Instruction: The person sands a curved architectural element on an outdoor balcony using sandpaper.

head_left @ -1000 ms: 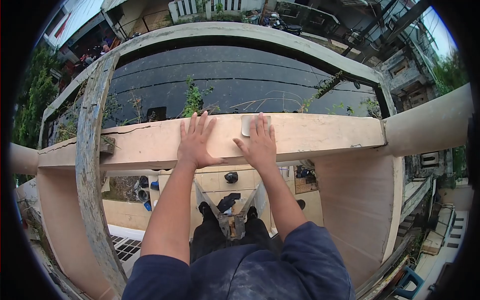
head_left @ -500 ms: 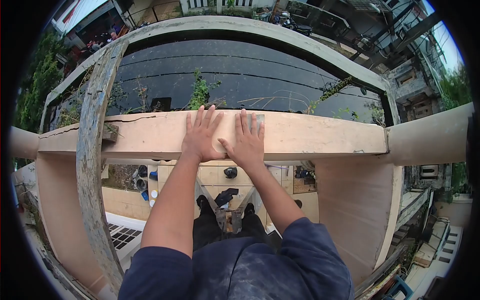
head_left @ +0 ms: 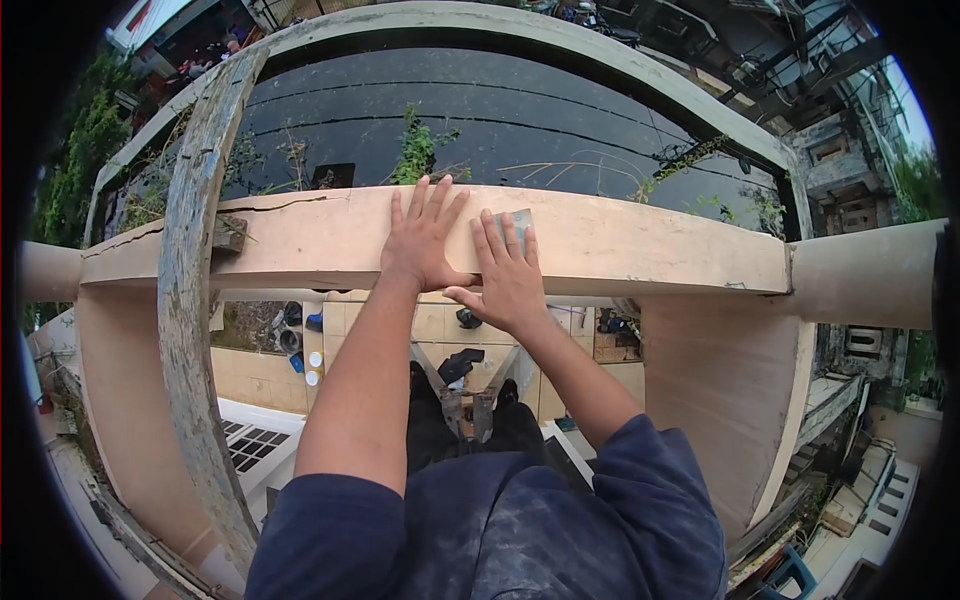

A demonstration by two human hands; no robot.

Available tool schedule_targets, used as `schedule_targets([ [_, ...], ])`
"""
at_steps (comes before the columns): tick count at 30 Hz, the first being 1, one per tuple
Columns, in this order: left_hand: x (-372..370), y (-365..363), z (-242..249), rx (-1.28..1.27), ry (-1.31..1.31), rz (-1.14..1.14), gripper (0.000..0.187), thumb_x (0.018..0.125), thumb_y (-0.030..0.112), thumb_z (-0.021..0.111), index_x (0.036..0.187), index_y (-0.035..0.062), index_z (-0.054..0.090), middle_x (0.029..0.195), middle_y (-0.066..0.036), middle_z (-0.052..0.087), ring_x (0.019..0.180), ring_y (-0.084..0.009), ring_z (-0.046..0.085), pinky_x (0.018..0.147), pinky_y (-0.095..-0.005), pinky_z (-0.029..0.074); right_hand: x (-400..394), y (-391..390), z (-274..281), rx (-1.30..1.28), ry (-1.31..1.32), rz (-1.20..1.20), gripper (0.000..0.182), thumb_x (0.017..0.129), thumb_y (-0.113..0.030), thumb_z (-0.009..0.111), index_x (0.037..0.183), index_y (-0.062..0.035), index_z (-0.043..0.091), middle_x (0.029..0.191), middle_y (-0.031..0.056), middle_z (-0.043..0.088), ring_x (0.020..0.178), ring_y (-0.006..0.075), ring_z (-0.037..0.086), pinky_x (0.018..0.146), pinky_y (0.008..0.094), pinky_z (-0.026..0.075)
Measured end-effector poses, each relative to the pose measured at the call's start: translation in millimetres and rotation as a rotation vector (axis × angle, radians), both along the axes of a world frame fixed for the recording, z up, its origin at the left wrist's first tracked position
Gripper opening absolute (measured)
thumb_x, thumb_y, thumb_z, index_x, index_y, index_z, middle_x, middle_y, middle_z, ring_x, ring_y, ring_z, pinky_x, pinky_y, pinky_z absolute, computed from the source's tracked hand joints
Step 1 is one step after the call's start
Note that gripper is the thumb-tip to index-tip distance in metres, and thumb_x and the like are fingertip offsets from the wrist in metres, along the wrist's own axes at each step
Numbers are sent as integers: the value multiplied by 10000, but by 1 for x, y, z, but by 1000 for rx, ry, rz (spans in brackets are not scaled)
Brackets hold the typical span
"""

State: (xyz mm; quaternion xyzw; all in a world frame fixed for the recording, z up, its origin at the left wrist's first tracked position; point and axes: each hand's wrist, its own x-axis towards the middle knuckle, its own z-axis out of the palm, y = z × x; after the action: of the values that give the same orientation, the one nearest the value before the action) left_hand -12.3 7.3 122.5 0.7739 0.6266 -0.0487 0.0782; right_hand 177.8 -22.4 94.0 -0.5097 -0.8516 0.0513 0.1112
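Observation:
My left hand [head_left: 425, 240] lies flat on the pale, painted top of a concrete beam [head_left: 640, 235], fingers spread and fingertips at its far edge. Close beside it, my right hand [head_left: 512, 275] has its fingers stretched out over a small grey sheet that looks like sandpaper [head_left: 522, 219]. Most of that sheet is hidden under the fingers. The right thumb reaches towards the left hand near the beam's front edge.
A weathered wooden plank [head_left: 190, 230] leans across the beam on the left, near a small wood block [head_left: 229, 235]. A long crack runs along the beam there. Beyond lies a dark flat surface [head_left: 340, 110] with plants [head_left: 420, 148]. Below my feet is a tiled floor [head_left: 400, 322].
My right hand has slid towards me over the beam, with more of the grey sheet showing. The left hand stays near the far edge. The whole view has shifted slightly.

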Motion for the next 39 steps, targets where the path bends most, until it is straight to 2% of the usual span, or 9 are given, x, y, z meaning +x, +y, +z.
schedule_targets([
  [7, 0, -1, -2, 22, -20, -3, 1427, 560, 903, 793, 1728, 308, 228, 1808, -38, 152, 1675, -311, 73, 1339, -627, 64, 19, 19, -9, 48, -95, -372, 1049, 964, -810, 488, 1671, -46, 356, 1757, 170, 299, 1628, 420, 230, 1298, 624, 144],
  [10, 1, -1, -5, 72, 49, -15, 1445, 550, 930, 780, 1728, 301, 228, 1808, -39, 152, 1674, -311, 79, 1339, -626, 66, 6, 1, -6, 21, 9, 37, 1047, 965, -822, 471, 1673, -59, 357, 1759, 172, 290, 1630, 409, 226, 1302, 621, 135],
  [14, -3, -5, -2, 18, -36, 12, 1455, 541, 945, 772, 1727, 299, 231, 1809, -39, 150, 1673, -310, 85, 1339, -627, 60, 59, 51, -24, 49, -51, -416, 1030, 963, -823, 485, 1665, -78, 378, 1761, 183, 270, 1638, 379, 212, 1302, 617, 144],
  [17, 1, -3, -1, 36, -33, 1, 1458, 533, 941, 780, 1726, 306, 232, 1809, -38, 147, 1673, -305, 87, 1341, -626, 58, 32, 30, -7, 47, -105, -479, 1037, 964, -825, 481, 1679, -84, 354, 1765, 192, 258, 1642, 378, 200, 1305, 610, 135],
  [19, 3, -3, -5, 47, -26, -7, 1460, 531, 943, 779, 1725, 303, 234, 1809, -37, 145, 1673, -306, 86, 1341, -629, 59, 9, -9, -2, 17, -47, -50, 1064, 957, -828, 489, 1695, -82, 317, 1767, 189, 256, 1642, 392, 199, 1308, 606, 127],
  [26, 2, -3, -1, 39, 3, -8, 1467, 522, 945, 781, 1725, 311, 232, 1809, -32, 145, 1674, -295, 85, 1342, -629, 62, 64, 20, -20, 26, -44, -423, 1124, 918, -866, 500, 1696, -77, 314, 1767, 187, 260, 1636, 406, 218, 1304, 630, 105],
  [32, 0, 1, -5, 51, -13, -20, 1473, 518, 948, 777, 1727, 306, 233, 1806, -36, 161, 1672, -309, 80, 1345, -621, 53, 53, 4, -7, -8, 41, -15, 1165, 893, -881, 525, 1674, -38, 335, 1747, 158, 324, 1628, 379, 251, 1316, 583, 135],
  [35, -1, -10, -13, 112, -90, -23, 1425, 531, 876, 827, 1710, 274, 301, 1791, -64, 219, 1661, -346, 143, 1326, -638, 93, 74, 32, -24, 65, -58, -441, 1248, 846, -902, 558, 1683, -13, 300, 1747, 163, 320, 1633, 364, 247, 1324, 578, 111],
  [39, 1, -1, -7, 85, -28, -5, 1456, 522, 947, 771, 1721, 300, 257, 1805, -38, 169, 1673, -311, 88, 1345, -614, 57, 14, -12, -2, 9, -2, -69, 1231, 835, -880, 600, 1678, -27, 321, 1750, 163, 311, 1636, 362, 246, 1316, 609, 109],
])
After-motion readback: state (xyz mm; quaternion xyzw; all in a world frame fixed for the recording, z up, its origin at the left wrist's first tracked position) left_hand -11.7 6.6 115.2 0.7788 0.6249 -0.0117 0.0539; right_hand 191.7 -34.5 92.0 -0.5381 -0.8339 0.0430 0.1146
